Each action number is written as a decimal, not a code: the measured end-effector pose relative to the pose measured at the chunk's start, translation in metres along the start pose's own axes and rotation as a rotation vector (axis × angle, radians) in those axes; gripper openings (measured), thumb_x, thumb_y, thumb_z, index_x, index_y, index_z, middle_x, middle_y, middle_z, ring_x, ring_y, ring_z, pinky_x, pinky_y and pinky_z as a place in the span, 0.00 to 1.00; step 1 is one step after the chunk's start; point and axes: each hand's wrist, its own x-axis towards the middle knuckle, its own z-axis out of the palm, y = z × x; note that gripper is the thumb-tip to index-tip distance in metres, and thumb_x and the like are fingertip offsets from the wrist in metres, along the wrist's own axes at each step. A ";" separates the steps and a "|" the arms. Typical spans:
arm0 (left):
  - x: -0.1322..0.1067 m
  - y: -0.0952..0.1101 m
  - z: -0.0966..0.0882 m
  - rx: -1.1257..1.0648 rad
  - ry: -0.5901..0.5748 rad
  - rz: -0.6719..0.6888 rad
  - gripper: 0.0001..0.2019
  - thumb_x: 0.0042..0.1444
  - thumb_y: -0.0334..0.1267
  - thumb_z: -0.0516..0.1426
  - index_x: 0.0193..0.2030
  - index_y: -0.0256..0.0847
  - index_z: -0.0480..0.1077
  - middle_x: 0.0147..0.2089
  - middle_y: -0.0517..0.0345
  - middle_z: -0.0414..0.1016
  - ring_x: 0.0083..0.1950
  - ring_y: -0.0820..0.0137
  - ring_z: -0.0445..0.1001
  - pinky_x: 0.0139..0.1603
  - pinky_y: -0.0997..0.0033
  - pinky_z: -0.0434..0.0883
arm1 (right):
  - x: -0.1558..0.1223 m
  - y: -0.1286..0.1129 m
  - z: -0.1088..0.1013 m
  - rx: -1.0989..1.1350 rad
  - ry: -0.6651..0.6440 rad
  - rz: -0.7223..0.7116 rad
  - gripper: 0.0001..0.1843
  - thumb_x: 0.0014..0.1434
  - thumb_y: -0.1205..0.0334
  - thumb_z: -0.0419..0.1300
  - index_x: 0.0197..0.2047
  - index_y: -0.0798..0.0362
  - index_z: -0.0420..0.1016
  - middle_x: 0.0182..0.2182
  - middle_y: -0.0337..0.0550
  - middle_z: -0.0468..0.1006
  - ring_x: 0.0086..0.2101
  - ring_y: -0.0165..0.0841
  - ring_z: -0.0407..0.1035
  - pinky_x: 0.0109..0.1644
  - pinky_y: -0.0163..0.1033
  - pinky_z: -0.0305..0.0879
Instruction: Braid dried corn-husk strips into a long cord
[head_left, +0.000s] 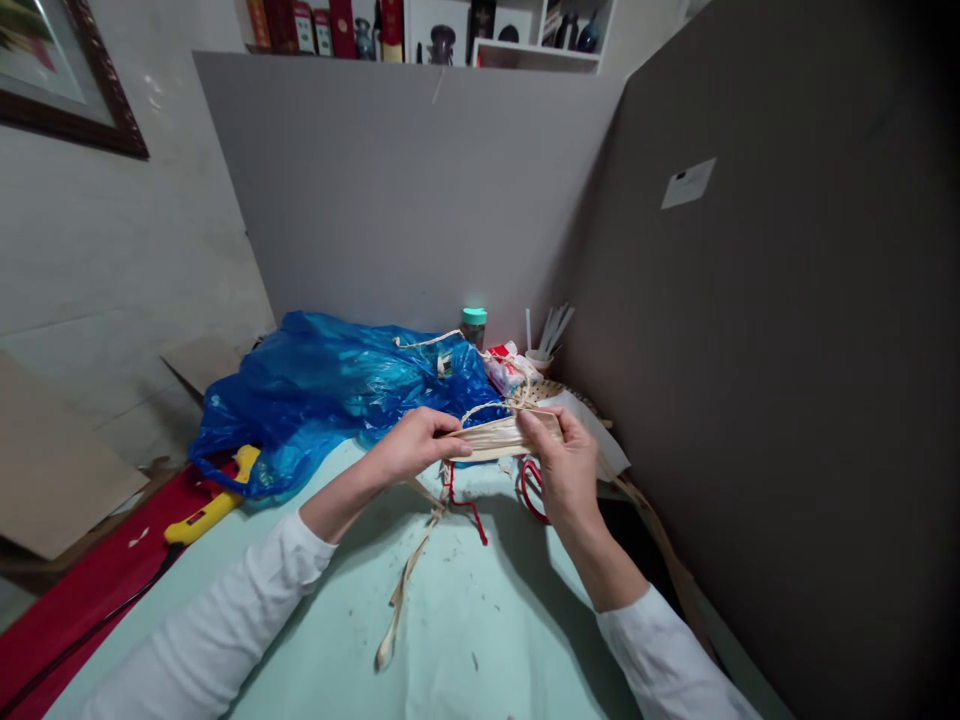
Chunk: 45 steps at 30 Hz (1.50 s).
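Note:
A pale straw-coloured strip, like a dried husk (491,438), is stretched level between my two hands above the table. My left hand (420,440) pinches its left end between thumb and fingers. At the other end, my right hand (564,455) grips it with the thumb on top. Just behind the strip is a twisted straw cord (487,408), partly hidden by it. Below lie a red cord (469,510) and a knotted husk strand (405,580) that trails toward me. Red-handled scissors (531,492), partly covered by my right hand, rest on the table.
A blue plastic bag (322,370) fills the back left, with a yellow glue gun (214,505) beside it. Behind my hands stand a green-lidded jar (474,322), a red-and-white packet (510,370) and a cup of white sticks (551,335). Grey panels (420,190) close off the back and right.

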 end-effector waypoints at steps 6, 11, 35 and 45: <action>-0.003 0.003 -0.031 -0.233 0.151 -0.147 0.10 0.42 0.39 0.65 0.19 0.36 0.73 0.16 0.64 0.62 0.20 0.78 0.57 0.21 0.76 0.52 | 0.003 -0.006 -0.004 0.104 0.103 0.036 0.15 0.48 0.52 0.68 0.31 0.53 0.71 0.24 0.35 0.71 0.25 0.30 0.63 0.31 0.35 0.63; -0.001 0.010 -0.036 -1.042 0.493 -0.209 0.05 0.42 0.31 0.64 0.27 0.37 0.72 0.27 0.58 0.75 0.31 0.71 0.73 0.39 0.66 0.72 | -0.001 -0.005 -0.004 0.118 -0.067 0.079 0.14 0.49 0.53 0.68 0.31 0.52 0.70 0.19 0.31 0.64 0.21 0.26 0.57 0.26 0.33 0.57; -0.008 0.024 0.020 -0.668 0.087 -0.116 0.10 0.43 0.39 0.65 0.29 0.34 0.72 0.27 0.61 0.69 0.28 0.76 0.66 0.32 0.74 0.63 | -0.023 -0.008 0.008 0.211 -0.405 0.306 0.12 0.52 0.54 0.66 0.36 0.53 0.76 0.34 0.40 0.78 0.35 0.34 0.71 0.44 0.39 0.66; -0.008 0.029 0.023 -0.620 0.146 -0.063 0.07 0.46 0.37 0.62 0.30 0.35 0.70 0.29 0.61 0.71 0.31 0.74 0.69 0.35 0.74 0.65 | -0.026 -0.006 0.009 0.143 -0.451 0.276 0.11 0.53 0.54 0.65 0.35 0.52 0.77 0.31 0.38 0.76 0.33 0.32 0.68 0.41 0.36 0.63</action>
